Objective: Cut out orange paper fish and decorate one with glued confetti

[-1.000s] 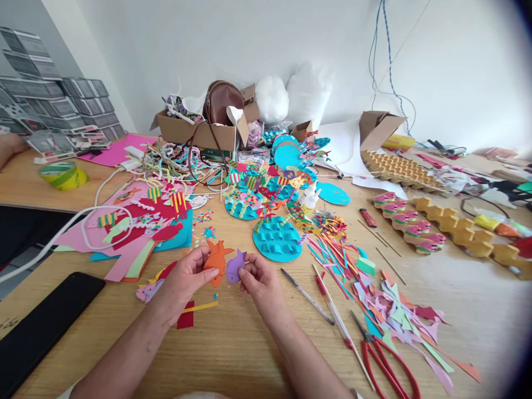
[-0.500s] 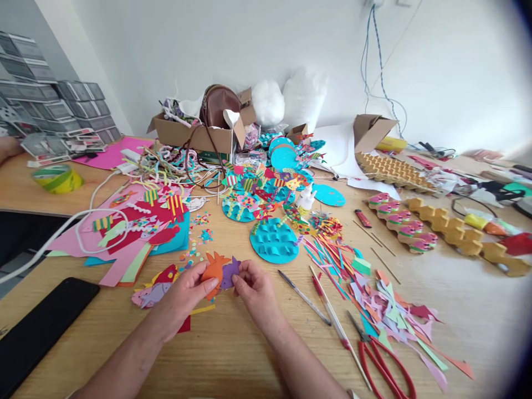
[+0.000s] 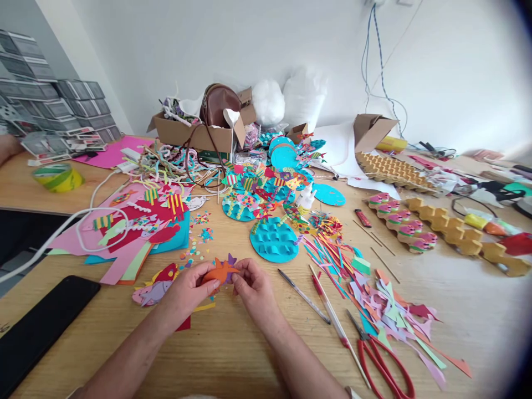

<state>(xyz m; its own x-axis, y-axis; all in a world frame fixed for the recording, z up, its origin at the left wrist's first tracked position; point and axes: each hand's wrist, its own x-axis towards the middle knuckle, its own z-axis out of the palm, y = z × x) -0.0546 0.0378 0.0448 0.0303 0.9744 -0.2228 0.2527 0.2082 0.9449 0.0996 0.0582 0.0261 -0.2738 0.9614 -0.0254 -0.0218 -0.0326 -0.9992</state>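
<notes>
My left hand (image 3: 188, 289) pinches an orange paper fish (image 3: 218, 271) just above the wooden table (image 3: 233, 343). My right hand (image 3: 253, 285) pinches the same stack from the right; a purple paper fish (image 3: 231, 260) lies under the orange one, only its fins showing. Both hands meet at the near middle of the table. More cut-out fish (image 3: 154, 288) lie just left of my left hand. A blue egg-tray disc (image 3: 274, 240) lies just beyond my hands.
Pens (image 3: 304, 297) and red scissors (image 3: 384, 363) lie to the right beside a heap of paper scraps (image 3: 388, 307). A black phone (image 3: 39, 327) is near left. Coloured sheets (image 3: 133, 233), a cardboard box (image 3: 195, 133), egg cartons (image 3: 457, 230) and a tape roll (image 3: 58, 177) crowd the far table.
The two fish, held apart side by side a second ago, have been brought together; the orange one now covers the purple one. My hands have dropped slightly toward the table.
</notes>
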